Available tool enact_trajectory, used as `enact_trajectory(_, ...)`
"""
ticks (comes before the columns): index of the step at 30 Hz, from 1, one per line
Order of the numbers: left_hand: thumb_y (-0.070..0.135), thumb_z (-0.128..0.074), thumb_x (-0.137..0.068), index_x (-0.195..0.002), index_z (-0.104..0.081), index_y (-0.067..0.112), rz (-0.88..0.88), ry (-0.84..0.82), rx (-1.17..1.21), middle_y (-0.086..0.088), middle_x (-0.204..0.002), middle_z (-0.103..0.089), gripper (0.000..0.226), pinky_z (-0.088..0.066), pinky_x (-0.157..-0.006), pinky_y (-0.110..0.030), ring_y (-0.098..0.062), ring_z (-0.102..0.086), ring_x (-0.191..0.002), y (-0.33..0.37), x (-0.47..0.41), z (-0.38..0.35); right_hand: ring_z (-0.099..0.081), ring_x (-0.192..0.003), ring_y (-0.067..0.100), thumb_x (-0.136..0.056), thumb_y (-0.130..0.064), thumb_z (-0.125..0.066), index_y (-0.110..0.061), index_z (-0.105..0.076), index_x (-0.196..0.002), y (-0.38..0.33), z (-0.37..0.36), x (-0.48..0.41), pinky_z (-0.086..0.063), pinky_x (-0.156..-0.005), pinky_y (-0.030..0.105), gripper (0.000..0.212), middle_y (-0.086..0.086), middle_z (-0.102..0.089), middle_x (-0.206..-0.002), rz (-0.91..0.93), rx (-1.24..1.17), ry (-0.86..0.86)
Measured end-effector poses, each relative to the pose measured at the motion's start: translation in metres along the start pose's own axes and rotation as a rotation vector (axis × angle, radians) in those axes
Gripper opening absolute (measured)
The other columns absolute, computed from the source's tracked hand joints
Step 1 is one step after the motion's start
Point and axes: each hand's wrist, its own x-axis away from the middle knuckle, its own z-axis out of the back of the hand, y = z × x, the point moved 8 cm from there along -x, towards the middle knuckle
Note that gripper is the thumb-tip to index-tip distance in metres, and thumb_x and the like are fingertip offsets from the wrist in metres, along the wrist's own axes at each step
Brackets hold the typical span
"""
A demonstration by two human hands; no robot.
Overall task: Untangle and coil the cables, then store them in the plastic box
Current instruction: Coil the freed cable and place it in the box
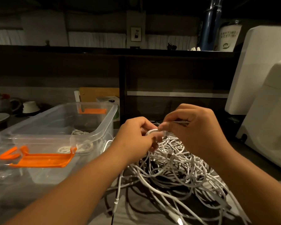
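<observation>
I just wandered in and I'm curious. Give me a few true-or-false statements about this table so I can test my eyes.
1. The left hand grips a small coil while the right hand pinches a strand. True.
2. The plastic box is empty. False: coiled cables lie inside.
3. The box stands left of the cable pile. True.
4. The box's clips are blue. False: they are orange.

Probably a home: crockery (pixel 30 107), shelf (pixel 71 49)
</observation>
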Motion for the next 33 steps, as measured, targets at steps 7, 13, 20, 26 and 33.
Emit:
enact_trajectory(7, 0.01, -0.073, -0.091, -0.091, -0.068, 0.0, 0.222, 0.066, 0.305, -0.018, -0.082, -0.076, 0.012, -0.055, -0.053, -0.022, -0.016, -0.068, -0.059, -0.01, 0.002, -0.001, -0.064, -0.075, 0.0, -0.076, -0.059, -0.057, -0.025, -0.08, -0.086, -0.008, -0.013, 0.002, -0.048, -0.062, 0.012, 0.043, -0.024, -0.062, -0.078, 0.045, -0.007, -0.114)
enact_trajectory(13, 0.002, -0.063, -0.095, -0.087, -0.069, 0.001, 0.263, 0.057, 0.346, -0.008, -0.07, -0.073, 0.01, -0.053, -0.052, -0.019, -0.013, -0.069, -0.057, -0.013, 0.003, -0.005, -0.064, -0.074, 0.0, -0.079, -0.053, -0.059, -0.026, -0.08, -0.089, -0.012, -0.019, 0.004, -0.057, -0.064, 0.024, 0.036, -0.025, -0.062, -0.08, 0.042, 0.004, -0.166)
enact_trajectory(20, 0.01, -0.074, -0.09, -0.08, -0.066, 0.02, -0.011, 0.038, -0.041, -0.003, -0.07, -0.073, 0.016, -0.056, -0.06, -0.028, -0.012, -0.072, -0.063, 0.006, 0.004, -0.005, -0.064, -0.073, 0.007, -0.081, -0.056, -0.059, -0.023, -0.079, -0.084, 0.0, -0.001, 0.001, -0.057, -0.061, 0.041, 0.039, -0.013, -0.067, -0.081, 0.035, 0.058, -0.006)
enact_trajectory(26, 0.007, -0.073, -0.09, -0.088, -0.067, 0.025, -0.14, -0.099, -0.12, 0.003, -0.084, -0.077, 0.019, -0.061, -0.082, -0.038, -0.009, -0.075, -0.082, 0.015, 0.006, -0.008, -0.065, -0.07, 0.006, -0.076, -0.045, -0.078, -0.026, -0.08, -0.083, 0.021, 0.0, 0.002, -0.059, -0.064, 0.035, 0.02, -0.012, -0.068, -0.079, -0.159, 0.005, -0.046)
enact_trajectory(33, 0.006, -0.08, -0.083, -0.093, -0.06, 0.022, -0.208, -0.186, -0.042, 0.001, -0.086, -0.077, 0.028, -0.06, -0.085, -0.044, -0.014, -0.075, -0.086, 0.024, 0.01, -0.007, -0.059, -0.071, 0.04, -0.055, -0.067, -0.082, -0.024, -0.082, -0.077, 0.048, -0.019, 0.009, -0.046, -0.065, 0.051, 0.048, 0.029, -0.07, -0.083, -0.461, -0.434, -0.278)
